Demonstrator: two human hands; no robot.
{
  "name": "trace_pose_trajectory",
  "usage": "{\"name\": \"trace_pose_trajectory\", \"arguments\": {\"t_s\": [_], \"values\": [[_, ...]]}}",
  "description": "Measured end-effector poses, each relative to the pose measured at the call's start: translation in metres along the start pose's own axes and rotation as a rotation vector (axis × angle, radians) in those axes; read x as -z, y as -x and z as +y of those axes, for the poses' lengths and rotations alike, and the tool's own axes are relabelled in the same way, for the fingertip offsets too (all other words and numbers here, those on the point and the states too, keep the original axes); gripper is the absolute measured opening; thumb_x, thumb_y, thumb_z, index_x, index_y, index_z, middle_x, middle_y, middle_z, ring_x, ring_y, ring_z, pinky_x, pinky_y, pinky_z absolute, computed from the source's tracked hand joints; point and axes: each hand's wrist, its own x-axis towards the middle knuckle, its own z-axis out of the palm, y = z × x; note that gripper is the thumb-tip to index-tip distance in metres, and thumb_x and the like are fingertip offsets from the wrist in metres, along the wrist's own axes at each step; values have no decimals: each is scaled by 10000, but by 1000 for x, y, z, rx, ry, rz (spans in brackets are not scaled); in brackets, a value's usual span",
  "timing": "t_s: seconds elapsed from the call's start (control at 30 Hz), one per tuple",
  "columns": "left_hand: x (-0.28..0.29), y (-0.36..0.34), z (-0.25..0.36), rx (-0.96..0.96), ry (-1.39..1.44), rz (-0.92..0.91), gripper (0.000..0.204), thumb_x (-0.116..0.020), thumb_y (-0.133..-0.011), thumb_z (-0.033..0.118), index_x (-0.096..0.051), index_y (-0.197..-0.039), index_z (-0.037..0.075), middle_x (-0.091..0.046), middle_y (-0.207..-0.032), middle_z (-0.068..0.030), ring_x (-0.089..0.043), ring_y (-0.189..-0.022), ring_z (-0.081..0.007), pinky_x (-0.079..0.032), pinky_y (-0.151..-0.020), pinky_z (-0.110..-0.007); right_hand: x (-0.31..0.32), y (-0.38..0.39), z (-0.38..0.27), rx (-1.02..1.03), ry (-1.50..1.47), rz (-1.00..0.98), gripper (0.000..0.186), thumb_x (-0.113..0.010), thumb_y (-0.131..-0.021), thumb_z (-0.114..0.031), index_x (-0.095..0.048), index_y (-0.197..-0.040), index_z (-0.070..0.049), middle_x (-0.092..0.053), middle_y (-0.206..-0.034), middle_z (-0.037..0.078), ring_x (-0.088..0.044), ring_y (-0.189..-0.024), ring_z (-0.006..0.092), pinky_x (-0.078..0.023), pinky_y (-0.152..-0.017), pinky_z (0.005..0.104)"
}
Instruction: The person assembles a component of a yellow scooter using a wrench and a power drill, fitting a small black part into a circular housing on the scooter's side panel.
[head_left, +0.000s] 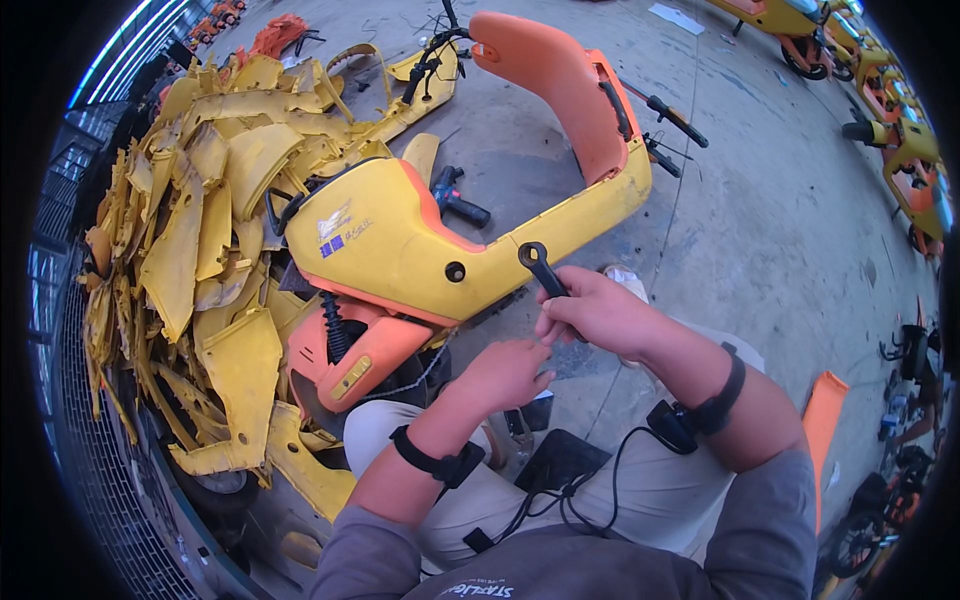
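My right hand [590, 310] is closed on a black ring-ended wrench [536, 258], held upward over the scooter's lower frame. My left hand [505, 365] is just below and to the left, fingers loosely bent with the thumb apart, tips beside my right fingertips; I see nothing held in it. Before me a yellow and orange scooter body [390, 240] lies on its side, with a black coil shock [335, 335] and an orange lower panel [350, 375]. A cordless power tool [460, 208] rests on the floor behind the body.
A tall pile of broken yellow panels [200, 230] fills the left. Assembled scooters [905, 150] stand along the right. A loose orange panel [825, 420] lies to my lower right on the concrete floor [730, 220], with dark parts [900, 430] at the far right.
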Motion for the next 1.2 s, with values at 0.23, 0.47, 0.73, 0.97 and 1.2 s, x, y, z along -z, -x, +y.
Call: {"name": "trace_pose_trajectory", "arguments": {"t_s": [0.23, 0.47, 0.73, 0.97, 1.2], "values": [[-28, -5, 15, -228, -52, 133, 321, -632, -872, 248, -626, -1118, 42, -655, -1091, -193, -636, -959, -373, -506, -824, -466, -23, -11, 16, -41, -183, 30, 165, -503, -960, -108, -506, -1099, -18, -675, -923, 115, -682, -796, 171, -513, -686, 271], [-22, -4, 34, -277, 43, 362, 255, -633, -825, 184, -665, -1015, 17, -677, -962, -203, -643, -922, -380, -511, -798, -478, -39, -18, 19, -10, -351, 17, 160, -476, -982, -111, -505, -1115, -28, -681, -967, 132, -690, -859, 197, -513, -714, 288], [-64, -18, 3, -307, 39, 305, 464, -586, -854, 232, -543, -1278, 49, -531, -1312, -187, -527, -1186, -351, -431, -988, -443, -71, -16, 29, 156, -397, -185, 196, -470, -997, -125, -500, -1168, -33, -684, -1041, 145, -656, -993, 215, -499, -830, 328], [-46, -17, 10, -479, 39, 407, 569, -598, -839, 323, -508, -1328, 45, -463, -1390, -190, -410, -1318, -387, -363, -1074, -485, -92, -24, 32, 206, -314, -245, 220, -466, -994, -146, -481, -1161, -3, -688, -1070, 161, -633, -1048, 208, -446, -971, 319], [-27, -7, 32, -362, -124, 415, 554, -507, -922, 295, -433, -1433, 92, -352, -1499, -245, -308, -1395, -451, -238, -1143, -549, -80, -47, 22, 100, -264, 39, 276, -476, -965, -200, -616, -1038, 26, -714, -1028, 119, -636, -1027, 191, -429, -990, 321]]}}
